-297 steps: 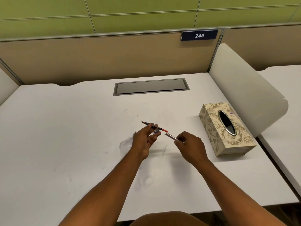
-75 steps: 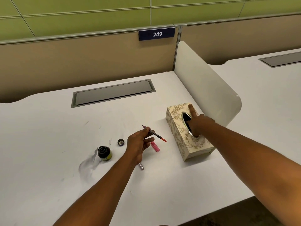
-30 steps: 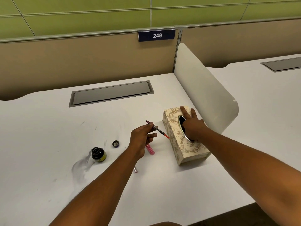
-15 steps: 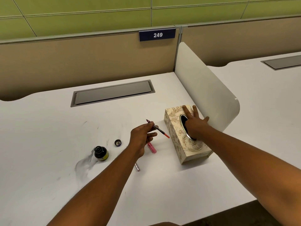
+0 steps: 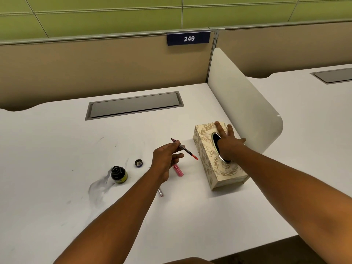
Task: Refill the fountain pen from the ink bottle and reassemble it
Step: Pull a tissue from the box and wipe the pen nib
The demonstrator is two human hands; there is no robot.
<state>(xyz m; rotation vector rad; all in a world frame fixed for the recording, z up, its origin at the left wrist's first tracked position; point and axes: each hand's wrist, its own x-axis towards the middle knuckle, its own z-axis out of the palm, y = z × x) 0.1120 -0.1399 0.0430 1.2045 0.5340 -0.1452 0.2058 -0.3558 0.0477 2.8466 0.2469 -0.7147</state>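
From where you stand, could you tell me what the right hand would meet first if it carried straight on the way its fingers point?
The right hand lies on the tissue box; beyond it, probably the white divider, though depth is unclear.

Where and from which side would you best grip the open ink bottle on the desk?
Grip the ink bottle round its squat body, below the open neck, fingers coming from the sides. It stands upright and uncapped, so a level side hold should avoid spills and inky fingers.
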